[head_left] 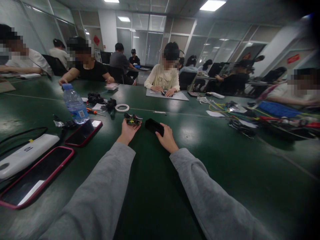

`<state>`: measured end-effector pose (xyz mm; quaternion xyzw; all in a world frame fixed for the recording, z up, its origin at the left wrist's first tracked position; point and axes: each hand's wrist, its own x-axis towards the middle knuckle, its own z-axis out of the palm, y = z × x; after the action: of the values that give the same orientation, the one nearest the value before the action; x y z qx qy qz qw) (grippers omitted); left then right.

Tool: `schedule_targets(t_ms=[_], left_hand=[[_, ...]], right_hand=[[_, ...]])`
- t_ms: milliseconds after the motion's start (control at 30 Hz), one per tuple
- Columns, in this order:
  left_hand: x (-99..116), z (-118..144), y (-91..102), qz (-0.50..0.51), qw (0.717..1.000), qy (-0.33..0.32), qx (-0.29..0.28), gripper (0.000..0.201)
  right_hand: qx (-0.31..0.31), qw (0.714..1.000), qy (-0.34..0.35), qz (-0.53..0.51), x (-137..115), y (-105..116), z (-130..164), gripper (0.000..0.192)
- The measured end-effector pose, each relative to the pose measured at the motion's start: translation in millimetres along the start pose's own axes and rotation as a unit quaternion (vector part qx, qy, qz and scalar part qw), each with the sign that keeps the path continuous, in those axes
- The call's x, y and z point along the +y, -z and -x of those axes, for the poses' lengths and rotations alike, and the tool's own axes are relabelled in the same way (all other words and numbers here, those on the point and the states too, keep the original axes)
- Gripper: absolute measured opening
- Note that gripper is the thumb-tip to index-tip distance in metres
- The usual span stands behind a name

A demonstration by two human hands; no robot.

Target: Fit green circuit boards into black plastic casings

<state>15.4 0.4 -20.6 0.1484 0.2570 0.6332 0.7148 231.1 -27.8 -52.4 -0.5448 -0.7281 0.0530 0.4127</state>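
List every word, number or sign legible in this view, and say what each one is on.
"10": white power bank, left on the green table; the digits lie sideways.
Water bottle: label print too small to read.
Red wall decoration: character blurred.
Red wall sign: text blurred.
Small part in the left hand and black case in the right hand: no text visible.
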Motion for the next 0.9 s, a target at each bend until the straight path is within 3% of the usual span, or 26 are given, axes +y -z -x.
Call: schedule_targets(t_ms=[200,633,900], left_hand=[[-0.3,-1.9,1.7,0.000,1.000,-0.008,0.000,0.041],[0.0,2.3,-0.8,0.005,1.000,-0.009,-0.007,0.045],[-2.1,13.4,-8.1,-0.005,0.997,0.034,-0.071,0.048]], right_hand=[[0.068,0.996,-0.039,0.044,2.2,0.1,2.0,0.054],[0.059,0.996,-0.042,0.046,-4.4,4.8,2.3,0.025],[0.085,0.990,-0.082,0.071,-6.8,9.7,3.9,0.028]])
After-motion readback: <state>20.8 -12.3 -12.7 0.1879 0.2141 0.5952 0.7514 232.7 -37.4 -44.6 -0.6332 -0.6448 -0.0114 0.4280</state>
